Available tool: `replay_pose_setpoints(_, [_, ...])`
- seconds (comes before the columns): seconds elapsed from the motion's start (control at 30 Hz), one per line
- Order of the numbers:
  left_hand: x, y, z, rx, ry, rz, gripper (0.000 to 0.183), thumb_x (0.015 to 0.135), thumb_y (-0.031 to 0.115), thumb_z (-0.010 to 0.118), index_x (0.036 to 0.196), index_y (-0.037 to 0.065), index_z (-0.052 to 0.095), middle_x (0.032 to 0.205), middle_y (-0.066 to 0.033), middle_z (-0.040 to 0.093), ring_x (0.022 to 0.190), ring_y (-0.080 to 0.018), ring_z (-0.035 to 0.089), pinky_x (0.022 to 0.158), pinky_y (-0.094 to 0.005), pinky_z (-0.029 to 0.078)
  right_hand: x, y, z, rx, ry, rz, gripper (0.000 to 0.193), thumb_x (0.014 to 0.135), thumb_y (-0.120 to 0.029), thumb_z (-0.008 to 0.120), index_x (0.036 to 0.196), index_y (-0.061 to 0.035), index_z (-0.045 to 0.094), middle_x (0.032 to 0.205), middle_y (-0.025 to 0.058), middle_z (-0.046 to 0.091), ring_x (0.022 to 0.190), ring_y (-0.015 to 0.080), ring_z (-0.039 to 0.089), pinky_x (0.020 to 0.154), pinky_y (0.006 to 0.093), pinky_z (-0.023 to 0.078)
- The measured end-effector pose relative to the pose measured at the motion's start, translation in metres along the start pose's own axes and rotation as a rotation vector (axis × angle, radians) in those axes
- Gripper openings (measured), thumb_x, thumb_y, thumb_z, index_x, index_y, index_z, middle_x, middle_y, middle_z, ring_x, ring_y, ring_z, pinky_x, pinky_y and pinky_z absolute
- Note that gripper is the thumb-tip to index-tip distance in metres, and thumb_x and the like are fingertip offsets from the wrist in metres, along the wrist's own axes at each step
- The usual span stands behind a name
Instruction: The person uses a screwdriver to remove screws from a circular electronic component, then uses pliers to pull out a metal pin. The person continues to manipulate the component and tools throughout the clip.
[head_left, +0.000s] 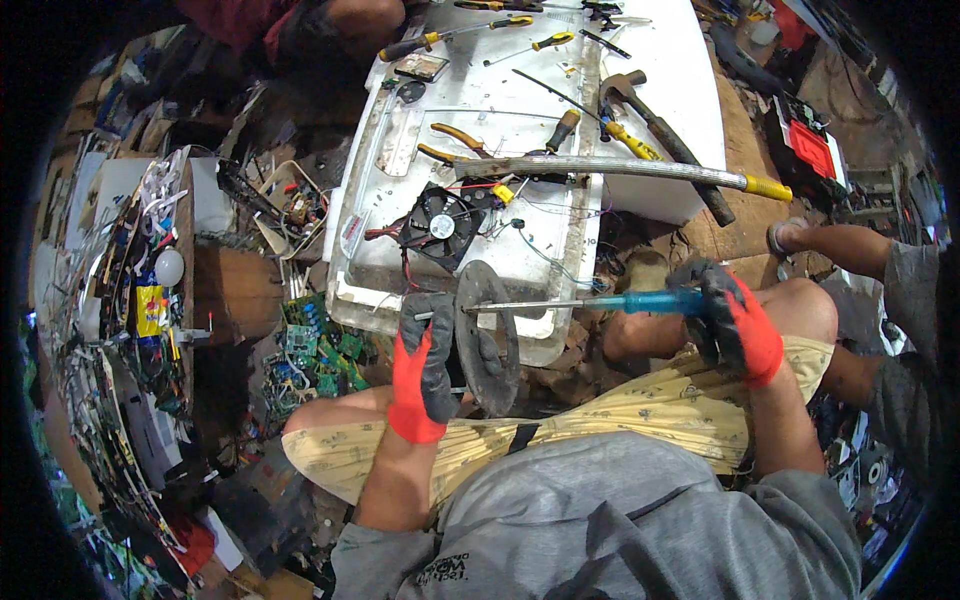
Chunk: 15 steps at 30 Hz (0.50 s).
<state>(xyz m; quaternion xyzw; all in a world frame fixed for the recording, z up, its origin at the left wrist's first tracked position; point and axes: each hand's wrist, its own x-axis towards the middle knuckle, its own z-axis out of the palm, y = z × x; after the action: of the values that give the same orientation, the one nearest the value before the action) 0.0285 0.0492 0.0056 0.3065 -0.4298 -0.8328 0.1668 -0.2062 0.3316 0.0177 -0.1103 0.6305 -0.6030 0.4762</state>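
My left hand (425, 360), in a black and red glove, is closed on a round, dirty grey disc-shaped part (490, 365), held on edge above my lap. My right hand (730, 318), gloved alike, grips a screwdriver (645, 302) by its translucent blue handle. The screwdriver's shank lies level, pointing left, and its tip meets the upper part of the disc. Whether the tip sits in a screw or a hole is too small to tell. A short metal rod shows by my left fingers. Just beyond, a black cooling fan (440, 222) with wires lies on a white panel (365, 300).
A hammer (665, 135) and a long metal bar with a yellow end (620, 167) lie across the panel, near pliers (455, 140) and several screwdrivers. Green circuit boards (310, 345) and scrap heap up at left. Another person's leg (840, 240) is at right.
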Motion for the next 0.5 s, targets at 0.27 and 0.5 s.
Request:
replay_pose_setpoints(0.27, [0.005, 0.003, -0.009, -0.103, 0.053, -0.284, 0.046, 0.099, 0.052, 0.05, 0.104, 0.008, 0.061, 0.078, -0.0127, 0.068, 0.063, -0.0247, 0.067, 0.052, -0.036, 0.055, 0.008, 0.002, 0.025, 0.029, 0.017, -0.304, 0.043, 0.09, -0.031, 0.068, 0.121, -0.0033, 0.055, 0.104, 0.007, 0.055, 0.073, 0.0148, 0.056, 0.065, 0.0288, 0.048])
replay_pose_setpoints(0.5, [0.006, 0.0, -0.003, -0.117, 0.084, -0.228, 0.034, 0.101, 0.041, 0.047, 0.108, 0.011, 0.061, 0.078, -0.0117, 0.068, 0.063, -0.0242, 0.067, 0.052, -0.0369, 0.054, 0.006, -0.006, 0.008, 0.014, -0.134, -0.103, 0.045, 0.085, -0.017, 0.069, 0.125, -0.0023, 0.056, 0.104, 0.0056, 0.061, 0.086, 0.0101, 0.058, 0.074, 0.0236, 0.046])
